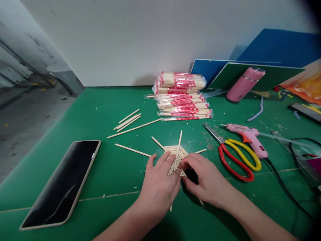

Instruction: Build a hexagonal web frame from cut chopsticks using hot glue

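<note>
A star-like structure of pale wooden sticks (178,151) lies on the green table, with stick ends pointing out in several directions. My left hand (160,180) rests over its left and front part, fingers spread on the sticks. At its right side my right hand (204,175) pinches the structure between thumb and index finger near a stick. Both hands hide part of the sticks. Further left, one long stick (132,149) reaches under or beside my left fingertips. Several short loose sticks (128,121) and a longer one (134,128) lie behind.
Wrapped chopsticks (184,100) are piled at the back. A phone (61,182) lies left. Scissors (235,155), a pink glue gun (248,135) with its cord and a pink bottle (244,84) are on the right. Boards (255,78) lean behind the bottle.
</note>
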### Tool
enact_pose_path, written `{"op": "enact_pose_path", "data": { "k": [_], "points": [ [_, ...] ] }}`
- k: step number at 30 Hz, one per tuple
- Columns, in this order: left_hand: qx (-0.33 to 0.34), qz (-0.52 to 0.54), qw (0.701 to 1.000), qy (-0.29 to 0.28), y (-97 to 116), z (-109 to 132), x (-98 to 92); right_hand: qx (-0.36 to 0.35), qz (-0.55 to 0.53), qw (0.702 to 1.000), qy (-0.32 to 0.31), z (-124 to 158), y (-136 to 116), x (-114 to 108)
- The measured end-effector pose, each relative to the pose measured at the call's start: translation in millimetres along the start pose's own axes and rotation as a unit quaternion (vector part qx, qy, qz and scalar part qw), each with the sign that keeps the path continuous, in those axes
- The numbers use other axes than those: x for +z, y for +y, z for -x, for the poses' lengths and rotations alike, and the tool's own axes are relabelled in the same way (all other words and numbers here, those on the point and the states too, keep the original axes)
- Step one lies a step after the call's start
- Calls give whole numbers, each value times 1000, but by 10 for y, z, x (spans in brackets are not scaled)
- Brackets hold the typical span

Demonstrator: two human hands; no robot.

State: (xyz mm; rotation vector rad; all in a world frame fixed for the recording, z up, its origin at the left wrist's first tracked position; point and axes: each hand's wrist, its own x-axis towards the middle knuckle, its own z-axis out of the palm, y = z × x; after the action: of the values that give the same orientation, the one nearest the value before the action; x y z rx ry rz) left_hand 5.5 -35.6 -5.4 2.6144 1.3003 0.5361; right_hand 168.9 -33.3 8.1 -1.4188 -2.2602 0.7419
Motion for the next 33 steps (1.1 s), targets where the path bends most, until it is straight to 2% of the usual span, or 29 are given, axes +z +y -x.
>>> {"op": "enact_pose_path", "data": {
  "k": [13,31,33],
  "points": [
    [9,-14,1000,1,-16,-7,38,19,-26,999,-17,2,4,-11],
    [7,-14,997,75,-19,-9,117,31,-40,999,-20,-13,27,-3],
    [12,-20,997,70,-19,-3,117,32,-41,998,-20,-9,26,-3]
  ]
}}
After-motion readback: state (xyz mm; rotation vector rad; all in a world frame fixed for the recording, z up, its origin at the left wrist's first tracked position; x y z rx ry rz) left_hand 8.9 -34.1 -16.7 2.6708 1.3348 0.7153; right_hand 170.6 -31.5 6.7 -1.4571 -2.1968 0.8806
